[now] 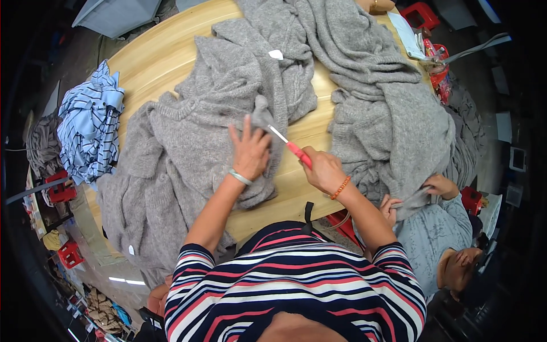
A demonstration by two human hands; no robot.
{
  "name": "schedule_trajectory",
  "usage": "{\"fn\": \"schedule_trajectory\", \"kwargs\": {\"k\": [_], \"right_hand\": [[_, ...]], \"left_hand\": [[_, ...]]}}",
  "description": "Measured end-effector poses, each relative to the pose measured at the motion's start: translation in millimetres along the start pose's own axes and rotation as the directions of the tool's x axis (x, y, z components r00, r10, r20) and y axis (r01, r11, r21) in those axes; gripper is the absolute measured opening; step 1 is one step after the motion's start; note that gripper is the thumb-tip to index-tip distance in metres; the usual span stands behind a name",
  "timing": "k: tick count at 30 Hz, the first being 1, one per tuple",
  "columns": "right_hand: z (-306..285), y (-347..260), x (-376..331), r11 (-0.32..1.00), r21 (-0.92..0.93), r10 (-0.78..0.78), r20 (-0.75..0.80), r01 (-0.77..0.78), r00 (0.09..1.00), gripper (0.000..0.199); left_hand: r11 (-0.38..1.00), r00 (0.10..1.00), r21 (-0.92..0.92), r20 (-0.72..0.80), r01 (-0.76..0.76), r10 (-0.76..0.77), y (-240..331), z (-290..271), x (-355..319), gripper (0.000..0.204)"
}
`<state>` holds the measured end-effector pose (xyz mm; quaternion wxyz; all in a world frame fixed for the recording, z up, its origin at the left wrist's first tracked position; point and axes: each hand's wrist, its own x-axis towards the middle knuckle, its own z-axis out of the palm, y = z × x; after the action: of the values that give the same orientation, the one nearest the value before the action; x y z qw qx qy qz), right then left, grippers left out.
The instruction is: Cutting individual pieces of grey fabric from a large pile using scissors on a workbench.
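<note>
A grey knitted sweater (199,125) lies rumpled on the wooden table in front of me. My left hand (250,153) rests on it with the fingers spread, a light band round the wrist. My right hand (325,171), with an orange bead bracelet, is closed round a red-handled tool with a thin metal shaft (299,154). The shaft points up and left, and its tip reaches a raised bit of grey knit (261,111) just beyond my left fingers. What kind of tip it has cannot be made out.
More grey knitwear (393,114) is heaped on the right of the wooden table (154,48). A co-worker's hands (390,208) hold its near edge. Blue striped clothing (91,125) sits at the left edge. A grey bin (117,17) stands beyond, and red stools (70,254) are around.
</note>
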<state>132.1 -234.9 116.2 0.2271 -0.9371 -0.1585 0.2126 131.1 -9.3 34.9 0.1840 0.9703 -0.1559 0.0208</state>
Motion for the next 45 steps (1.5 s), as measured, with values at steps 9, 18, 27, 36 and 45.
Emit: {"fn": "schedule_trajectory", "kwargs": {"k": [9, 18, 27, 36, 45], "right_hand": [[-14.1, 8.2, -18.9, 0.994, 0.009, 0.107, -0.024, -0.106, 0.994, 0.02], [1.5, -11.3, -1.7, 0.991, -0.075, -0.103, 0.072, 0.109, 0.992, 0.015], [4.6, -13.9, 14.2, 0.987, -0.12, -0.096, 0.08, 0.105, 0.992, 0.015], [-9.3, -15.4, 2.3, 0.996, 0.038, -0.079, 0.021, 0.078, 0.997, 0.014], [4.9, -27.9, 20.6, 0.988, 0.031, -0.151, 0.069, 0.149, 0.986, 0.019]], "left_hand": [[0.934, 0.981, -0.324, 0.071, -0.15, 0.182, 4.5, 26.4, -8.0, 0.042], [0.994, 0.996, 0.081, 0.033, 0.077, -0.079, -38.9, 52.1, -10.8, 0.037], [0.992, 0.984, 0.076, 0.137, 0.105, -0.114, -33.6, 42.0, -8.3, 0.028], [0.989, 0.86, 0.029, -0.498, 0.147, -0.113, -77.8, -51.3, 17.0, 0.056], [0.97, 0.97, 0.099, -0.122, 0.222, -0.21, -105.8, -52.4, 14.1, 0.08]]}}
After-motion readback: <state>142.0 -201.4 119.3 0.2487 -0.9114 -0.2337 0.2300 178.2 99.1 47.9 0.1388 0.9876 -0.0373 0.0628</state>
